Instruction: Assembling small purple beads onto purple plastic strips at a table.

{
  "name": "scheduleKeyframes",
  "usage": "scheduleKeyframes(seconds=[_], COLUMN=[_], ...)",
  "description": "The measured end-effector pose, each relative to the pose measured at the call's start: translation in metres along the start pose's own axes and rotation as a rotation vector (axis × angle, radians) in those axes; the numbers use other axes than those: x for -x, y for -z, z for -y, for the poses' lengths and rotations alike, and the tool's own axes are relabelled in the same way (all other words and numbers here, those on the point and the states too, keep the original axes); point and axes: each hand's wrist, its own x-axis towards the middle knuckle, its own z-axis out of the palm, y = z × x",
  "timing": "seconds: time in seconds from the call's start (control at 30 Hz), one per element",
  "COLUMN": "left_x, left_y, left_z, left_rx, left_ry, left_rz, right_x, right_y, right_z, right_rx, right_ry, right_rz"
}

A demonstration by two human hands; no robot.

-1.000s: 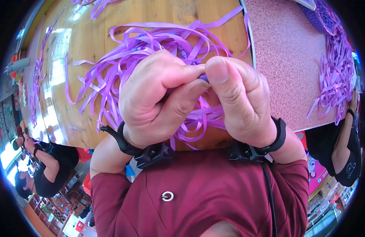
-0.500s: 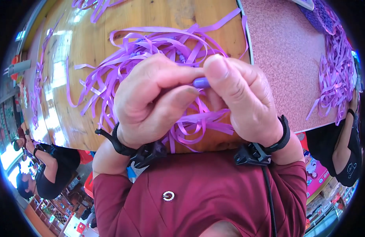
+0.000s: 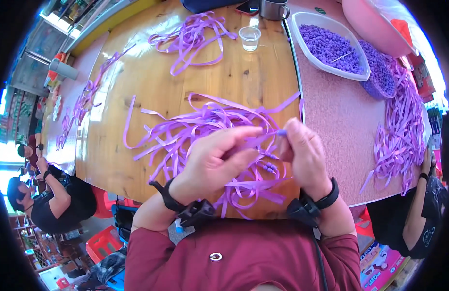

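1. Two hands, apart from each other: the right hand (image 3: 304, 151) pinches one purple bead (image 3: 282, 132) between thumb and fingers; the left hand (image 3: 217, 157) has thumb and forefinger spread around a purple ribbon (image 3: 255, 141), and I cannot tell how firmly it grips.
2. The bead sits over the near part of the wooden counter (image 3: 261, 80), with the ribbon stretching from it toward the left hand.
3. Four groups of ribbon, strands too tangled to count: the main heap (image 3: 173, 128) beneath the hands, a smaller bunch (image 3: 185, 41) beyond it, a thin trail (image 3: 81, 109) at left and a long pile (image 3: 401, 136) at right.
4. Bare wood lies between the main heap and the smaller bunch; more is open left of the heap.
5. A dark seam (image 3: 302, 109) divides the wood from the pink speckled counter (image 3: 336, 131), which is bare between that seam and the long pile.
6. One white tub (image 3: 359, 77) holds many purple beads and one white stick (image 3: 342, 56).
7. Just beside it stand one purple container (image 3: 380, 91), contents unclear, and one pink basin (image 3: 370, 24).
8. One clear cup (image 3: 249, 40) and one metal mug (image 3: 273, 9) stand near the far edge.
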Motion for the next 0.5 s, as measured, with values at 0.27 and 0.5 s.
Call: scheduleKeyframes(seconds=[0.27, 0.5], left_x=[0.016, -0.018], left_y=[0.046, 0.102], left_z=[-0.031, -0.057], left_rx=[0.534, 0.338], left_ry=[0.248, 0.071], left_rz=[-0.357, -0.311], right_x=[-0.015, -0.020], right_y=[0.024, 0.031], right_z=[0.022, 0.013], right_rx=[-0.348, -0.378], right_ry=[0.083, 0.223], right_rz=[-0.142, -0.007])
